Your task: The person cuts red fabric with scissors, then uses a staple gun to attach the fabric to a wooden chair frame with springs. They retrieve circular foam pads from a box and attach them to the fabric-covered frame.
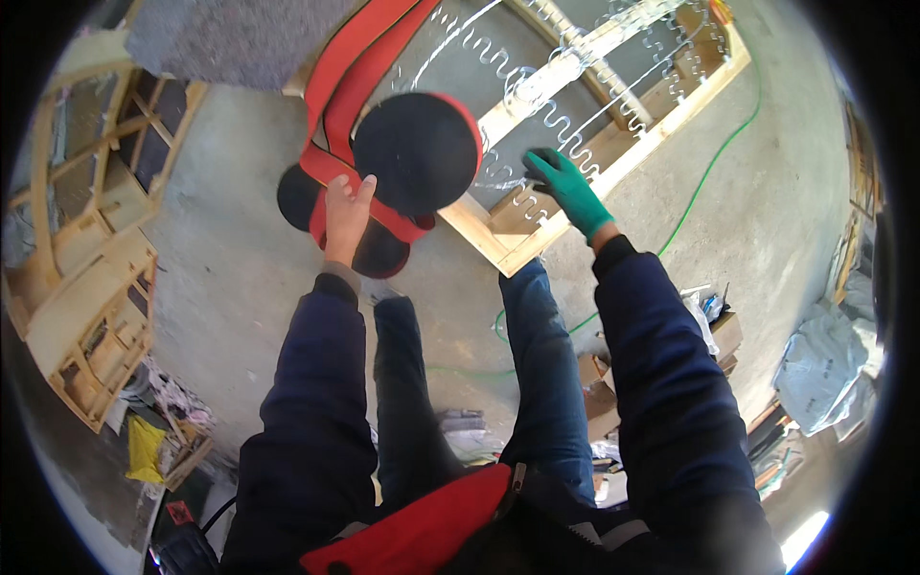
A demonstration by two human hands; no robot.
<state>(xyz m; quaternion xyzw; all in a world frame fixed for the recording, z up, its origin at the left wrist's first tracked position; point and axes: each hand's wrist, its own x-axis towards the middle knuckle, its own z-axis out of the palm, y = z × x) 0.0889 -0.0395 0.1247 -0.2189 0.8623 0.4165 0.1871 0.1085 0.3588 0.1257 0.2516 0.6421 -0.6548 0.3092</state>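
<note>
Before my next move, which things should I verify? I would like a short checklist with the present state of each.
1. Left hand at the red webbing: ok, touching it.
2. Left hand gloved: not ok, bare.
3. Right hand gloved: ok, green glove on.
4. Right fingers holding something: cannot tell.
5. Springs in the wooden frame firmly fixed: cannot tell.
6. Green hose away from the right leg: not ok, seems to pass behind it.

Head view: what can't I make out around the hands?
All in the head view:
Wooden frame: far side, cut off by the top edge.
Red bands: upper ends, cut off likewise.
Large black disc: underside, hidden by its face.
Right hand: palm, hidden by its gloved back.
</note>
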